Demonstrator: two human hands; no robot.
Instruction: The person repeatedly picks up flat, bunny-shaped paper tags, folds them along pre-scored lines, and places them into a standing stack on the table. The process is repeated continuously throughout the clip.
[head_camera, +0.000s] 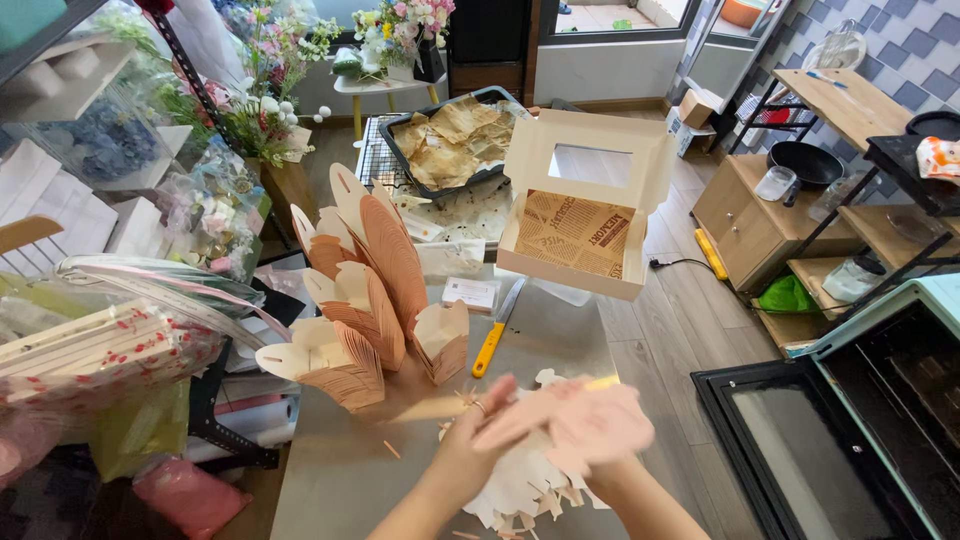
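Grey table carries a windowed box at twelve o'clock and folded cartons at ten. At six, the left hand and right hand pinch a flat pink carton blank; light, thin, easily creased, best held by its edges.

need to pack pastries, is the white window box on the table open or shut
Open. The white window box has its lid tipped up and back, showing printed brown paper lining inside; no food visible in it.
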